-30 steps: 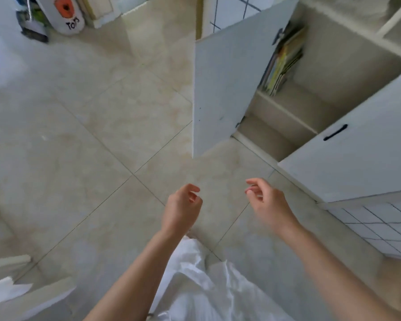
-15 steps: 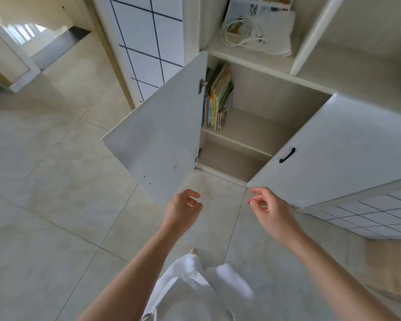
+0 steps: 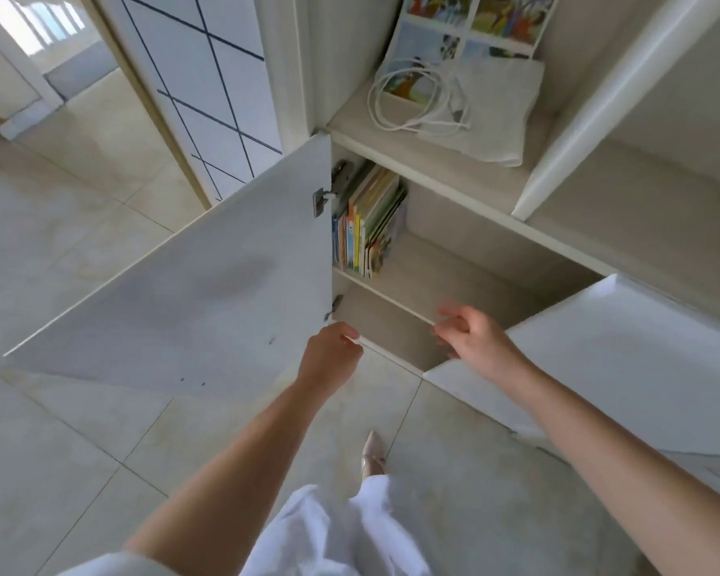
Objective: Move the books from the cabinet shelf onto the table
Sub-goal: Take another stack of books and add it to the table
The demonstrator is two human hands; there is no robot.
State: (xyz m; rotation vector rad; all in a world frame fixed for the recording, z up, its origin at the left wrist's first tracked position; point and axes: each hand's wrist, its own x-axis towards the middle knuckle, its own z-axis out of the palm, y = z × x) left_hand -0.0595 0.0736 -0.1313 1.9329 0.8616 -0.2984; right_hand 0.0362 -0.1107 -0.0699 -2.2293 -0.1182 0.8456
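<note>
Both cabinet doors are swung out, so the bay is exposed: left door (image 3: 208, 293) hangs wide on its hinge (image 3: 329, 193), right door (image 3: 624, 359) angles out toward the person. The books (image 3: 366, 222) are on the cabinet shelf (image 3: 445, 280), packed upright at its left end hard against the side wall by the hinge, spines facing out; the outermost ones lean left onto the rest, likely because nothing props them on the right and the remainder of the shelf is bare. The left hand (image 3: 329, 355) is loosely curled, fingers half folded, holding nothing, hovering just below the lower corner of the left door. The right hand (image 3: 470, 334) is partly open, thumb and fingers spread a little, empty, in front of the shelf's front edge; can't tell if it touches the edge. Both are low and short of the books, so I'd read this as the approach before the first grab. None of the books look moved. No table in view, so the drop-off is somewhere off-frame. The open ledge (image 3: 350, 114) above carries a coiled white cable (image 3: 412, 97) and a folded cloth (image 3: 491, 106); not task items. Risk: pulling one leaning book may tip the others over.
</note>
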